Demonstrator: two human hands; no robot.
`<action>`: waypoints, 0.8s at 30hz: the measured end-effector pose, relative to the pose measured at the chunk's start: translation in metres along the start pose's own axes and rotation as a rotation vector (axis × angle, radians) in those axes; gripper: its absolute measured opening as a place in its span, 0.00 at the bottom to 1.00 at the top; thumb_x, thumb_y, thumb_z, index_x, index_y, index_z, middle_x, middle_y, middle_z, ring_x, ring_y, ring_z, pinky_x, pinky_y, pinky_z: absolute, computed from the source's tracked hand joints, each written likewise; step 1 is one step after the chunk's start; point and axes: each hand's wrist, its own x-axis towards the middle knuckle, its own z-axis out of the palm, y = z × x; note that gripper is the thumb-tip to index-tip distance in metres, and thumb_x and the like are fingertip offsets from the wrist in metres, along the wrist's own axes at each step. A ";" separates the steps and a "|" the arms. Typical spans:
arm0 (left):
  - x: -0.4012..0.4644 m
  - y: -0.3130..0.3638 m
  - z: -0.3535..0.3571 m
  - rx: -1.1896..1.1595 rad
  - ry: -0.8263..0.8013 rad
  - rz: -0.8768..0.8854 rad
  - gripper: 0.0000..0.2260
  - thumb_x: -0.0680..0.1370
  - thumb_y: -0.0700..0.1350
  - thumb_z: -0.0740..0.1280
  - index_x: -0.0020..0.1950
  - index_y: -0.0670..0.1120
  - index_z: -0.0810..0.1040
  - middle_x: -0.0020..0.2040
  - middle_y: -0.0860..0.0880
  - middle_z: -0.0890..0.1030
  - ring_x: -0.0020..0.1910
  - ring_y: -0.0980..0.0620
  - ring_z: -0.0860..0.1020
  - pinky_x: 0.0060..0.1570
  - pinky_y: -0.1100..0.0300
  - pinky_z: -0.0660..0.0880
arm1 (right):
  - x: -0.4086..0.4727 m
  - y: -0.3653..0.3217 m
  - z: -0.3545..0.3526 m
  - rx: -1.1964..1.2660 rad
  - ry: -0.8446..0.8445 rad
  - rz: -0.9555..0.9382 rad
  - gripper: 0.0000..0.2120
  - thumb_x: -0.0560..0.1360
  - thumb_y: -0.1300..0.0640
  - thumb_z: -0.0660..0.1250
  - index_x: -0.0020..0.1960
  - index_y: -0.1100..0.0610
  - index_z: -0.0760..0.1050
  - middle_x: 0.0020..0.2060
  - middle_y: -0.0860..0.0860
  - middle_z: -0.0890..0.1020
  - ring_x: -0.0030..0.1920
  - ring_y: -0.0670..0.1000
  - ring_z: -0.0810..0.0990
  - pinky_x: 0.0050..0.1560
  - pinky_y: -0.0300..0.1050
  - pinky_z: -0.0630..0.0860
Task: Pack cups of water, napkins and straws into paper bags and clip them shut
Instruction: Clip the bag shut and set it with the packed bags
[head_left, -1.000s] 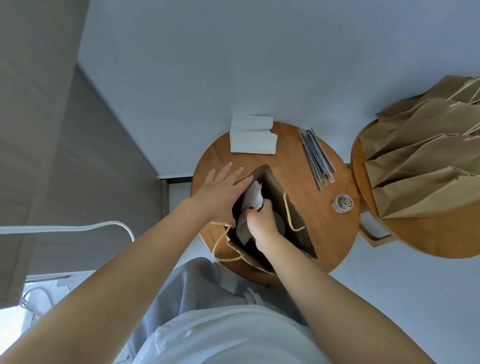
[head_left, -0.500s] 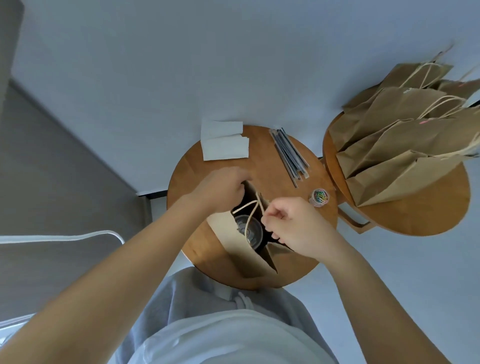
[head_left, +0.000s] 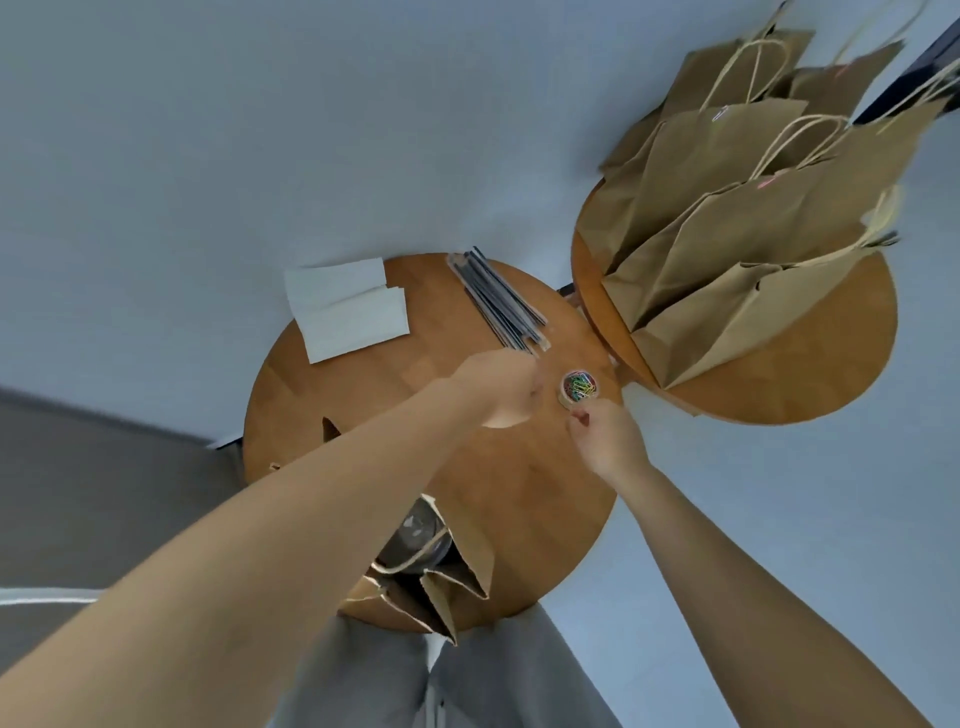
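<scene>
Both our hands have left the open paper bag and gone to the far right of the round wooden table, where the little tub of coloured paper clips stands. A moment ago they were at the bag's mouth with its cord handles; now the bag stands alone at the near edge, its top gaping, with the clear lid of the water cup showing inside.

Our left hand is just left of the tub, its fingers blurred, so we cannot tell whether it touches or steadies it. Our right hand is at the tub's near side with its fingertips drawn together as if pinching, though we cannot see a clip in them.

We judge that filling is over and clipping is next. Napkins and wrapped straws lie at the far side; finished bags crowd the neighbouring table.
</scene>
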 end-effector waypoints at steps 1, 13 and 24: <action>0.013 0.003 0.007 0.004 -0.041 -0.013 0.14 0.80 0.41 0.54 0.36 0.43 0.70 0.32 0.48 0.71 0.30 0.50 0.69 0.27 0.59 0.64 | 0.009 0.006 0.003 0.005 0.007 0.013 0.08 0.76 0.61 0.61 0.42 0.62 0.77 0.41 0.58 0.81 0.43 0.58 0.77 0.37 0.44 0.70; 0.120 -0.010 0.076 -0.065 -0.243 -0.091 0.10 0.78 0.41 0.57 0.50 0.47 0.78 0.44 0.48 0.75 0.46 0.47 0.75 0.41 0.57 0.69 | 0.109 0.067 0.044 -0.088 0.062 0.225 0.11 0.78 0.57 0.61 0.54 0.61 0.78 0.60 0.59 0.72 0.56 0.59 0.73 0.47 0.46 0.72; 0.119 -0.015 0.086 -0.213 -0.248 -0.135 0.11 0.78 0.42 0.58 0.54 0.48 0.78 0.53 0.46 0.80 0.53 0.45 0.77 0.44 0.58 0.70 | 0.124 0.063 0.051 -0.186 0.017 0.291 0.11 0.78 0.59 0.61 0.56 0.62 0.77 0.59 0.60 0.74 0.57 0.59 0.74 0.49 0.48 0.73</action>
